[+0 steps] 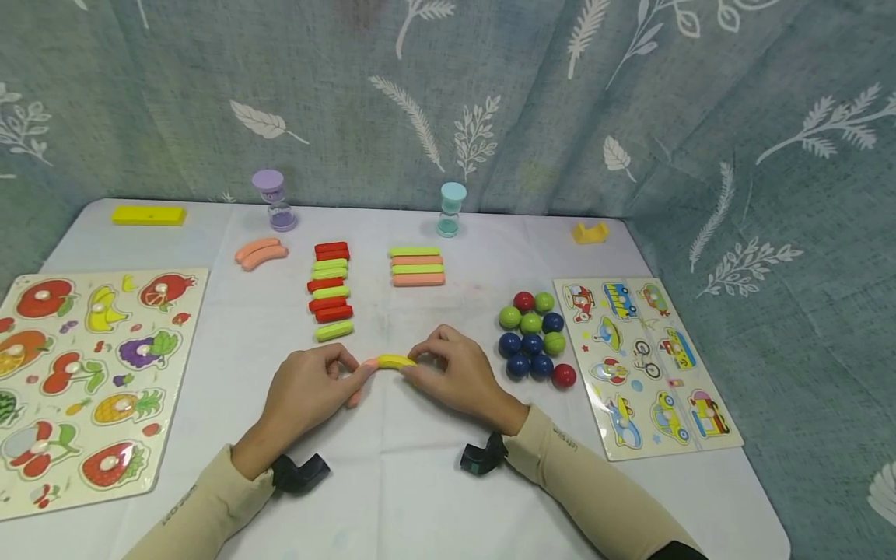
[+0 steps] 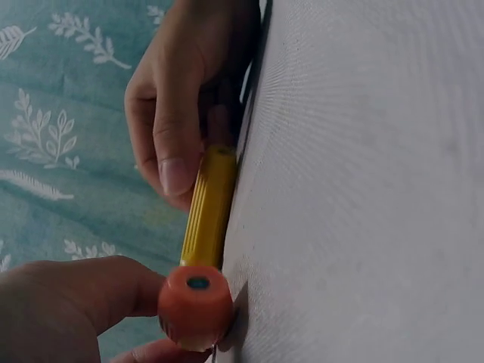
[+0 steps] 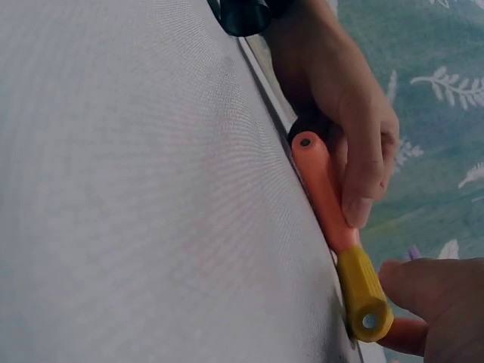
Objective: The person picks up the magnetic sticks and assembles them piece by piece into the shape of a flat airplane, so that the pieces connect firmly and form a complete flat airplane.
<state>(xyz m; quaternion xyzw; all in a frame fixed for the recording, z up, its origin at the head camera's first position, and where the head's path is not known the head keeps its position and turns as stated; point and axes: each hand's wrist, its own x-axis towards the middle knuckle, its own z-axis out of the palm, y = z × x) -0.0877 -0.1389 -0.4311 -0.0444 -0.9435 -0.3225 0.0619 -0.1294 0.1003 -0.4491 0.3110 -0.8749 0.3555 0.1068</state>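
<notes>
My left hand (image 1: 304, 385) pinches a curved pink-orange stick (image 1: 354, 398) between thumb and fingers, low over the white table. A yellow curved stick (image 1: 395, 361) meets it end to end, and my right hand (image 1: 453, 373) pinches that one near its far end. Seen from the right wrist, the orange stick (image 3: 324, 185) and the yellow stick (image 3: 363, 291) form one bent line, with a round insert in each outer end. The left wrist view has the orange stick's end (image 2: 195, 310) nearest, and the yellow stick (image 2: 210, 204) behind it.
Red and green sticks (image 1: 330, 284) lie in a column beyond the hands, near a green-and-orange row (image 1: 417, 271). Several balls (image 1: 531, 344) sit right. Puzzle boards flank both sides, fruit (image 1: 175, 327) and vehicles (image 1: 633, 373). Purple (image 1: 268, 183) and teal (image 1: 451, 210) hourglasses stand behind.
</notes>
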